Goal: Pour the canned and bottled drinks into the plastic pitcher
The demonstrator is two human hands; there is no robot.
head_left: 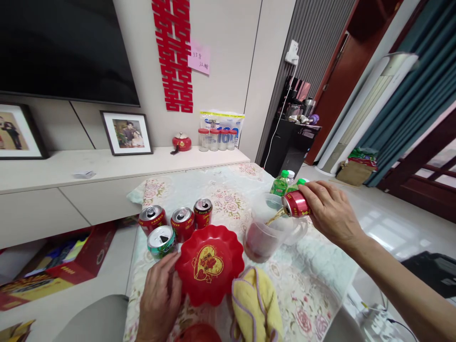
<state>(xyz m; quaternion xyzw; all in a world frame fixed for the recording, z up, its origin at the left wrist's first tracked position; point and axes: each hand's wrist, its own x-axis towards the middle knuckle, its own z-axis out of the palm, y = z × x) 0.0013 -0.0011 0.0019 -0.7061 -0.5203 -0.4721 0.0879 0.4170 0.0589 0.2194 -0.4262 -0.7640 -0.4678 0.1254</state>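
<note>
Right hand (327,209): your fingers are closed firmly round the base end of a red can (295,203).
Left hand (160,292): your fingers are loosely bent at the left side of the red dish (228,242); whether they grip its rim, I cannot tell.
Tilted can: it lies almost level above the clear pitcher (261,240), an amber stream running from its mouth into it.
Pouring: keep the mouth inside the rim, raise the base gradually, and watch the brownish liquid for foam.
Pitcher: it stands on the counter (228,187) with no hand steadying it, so avoid leaning the can on it.
Close by: the yellow cloth (256,301) lies between you and the pitcher; green-capped bottles (280,184) crowd its far side, so keep your knuckles clear.
Left group: three red cans (183,225) and a green can (162,242) stand near your left fingertips; slide that hand carefully.
</note>
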